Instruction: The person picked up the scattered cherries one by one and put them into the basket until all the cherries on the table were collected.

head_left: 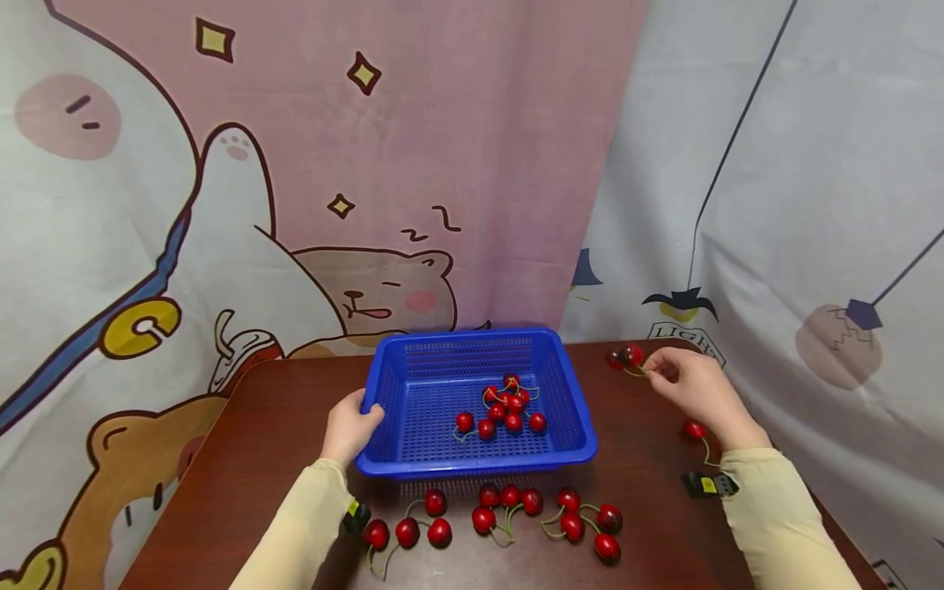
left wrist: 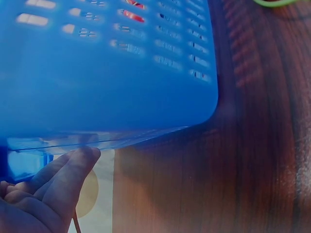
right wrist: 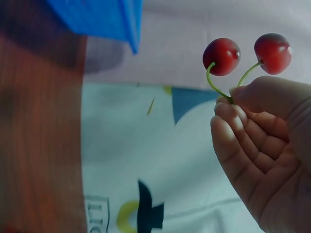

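2 cherries held, r hand; 1 bskt gripped, l hand.

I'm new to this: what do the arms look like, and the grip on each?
They're human. The left sleeve and right sleeve are long and pale cream-yellow. The left grip and right grip are ungloved, with ordinary fingers and thumb. By the cuffs, the left device and right device are small and black, each with a yellow patch. No cables show.
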`<state>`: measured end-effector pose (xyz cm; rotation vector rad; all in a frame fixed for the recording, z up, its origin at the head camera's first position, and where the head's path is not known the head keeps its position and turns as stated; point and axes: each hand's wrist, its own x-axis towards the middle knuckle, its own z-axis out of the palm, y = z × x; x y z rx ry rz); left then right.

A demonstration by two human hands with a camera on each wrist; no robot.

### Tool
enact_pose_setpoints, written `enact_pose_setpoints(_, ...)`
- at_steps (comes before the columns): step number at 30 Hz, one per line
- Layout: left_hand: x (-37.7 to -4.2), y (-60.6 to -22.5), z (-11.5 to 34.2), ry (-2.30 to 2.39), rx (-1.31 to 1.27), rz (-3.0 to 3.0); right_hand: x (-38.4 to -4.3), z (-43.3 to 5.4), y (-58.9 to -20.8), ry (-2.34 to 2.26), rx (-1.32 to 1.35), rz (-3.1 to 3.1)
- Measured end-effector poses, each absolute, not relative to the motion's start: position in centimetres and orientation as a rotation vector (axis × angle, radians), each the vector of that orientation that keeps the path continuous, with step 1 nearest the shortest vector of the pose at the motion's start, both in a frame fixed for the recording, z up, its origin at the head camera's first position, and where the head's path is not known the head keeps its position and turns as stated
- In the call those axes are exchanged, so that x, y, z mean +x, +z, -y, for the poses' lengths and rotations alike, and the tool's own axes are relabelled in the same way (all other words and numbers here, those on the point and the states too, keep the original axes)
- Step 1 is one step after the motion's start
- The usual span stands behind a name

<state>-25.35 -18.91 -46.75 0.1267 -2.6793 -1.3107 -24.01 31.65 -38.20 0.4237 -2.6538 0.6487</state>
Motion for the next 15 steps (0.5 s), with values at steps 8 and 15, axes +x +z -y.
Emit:
enact_pose_setpoints(8, -25.5, -46.9, 19.0, -1.289, 0.131, 2.685, -26.1, -27.7, -36.7, 0.739, 0.524, 2.68)
enact_pose_setpoints(15, -25.4, -46.8, 18.9, -1.295, 0.136, 2.688, -28.5, -24.2, -36.5, 0.763, 0.627, 2.717)
